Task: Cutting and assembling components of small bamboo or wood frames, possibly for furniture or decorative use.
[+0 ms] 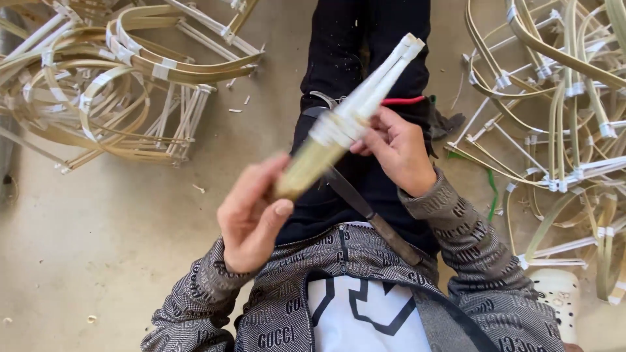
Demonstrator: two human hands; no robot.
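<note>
I hold a bundle of thin bamboo sticks [352,111] slantwise over my lap, its white-wrapped part pointing up and to the right. My left hand [251,215] grips the blurred yellowish lower end. My right hand [394,150] closes its fingers on the bundle at the white binding near its middle. A long dark blade [365,205] lies across my black trousers under the bundle, its handle toward my right arm.
Piles of curved bamboo frames bound with white tape lie on the concrete floor at the left [117,85] and at the right [561,117]. A white clog [557,293] sits by my right elbow. Small bamboo chips dot the floor.
</note>
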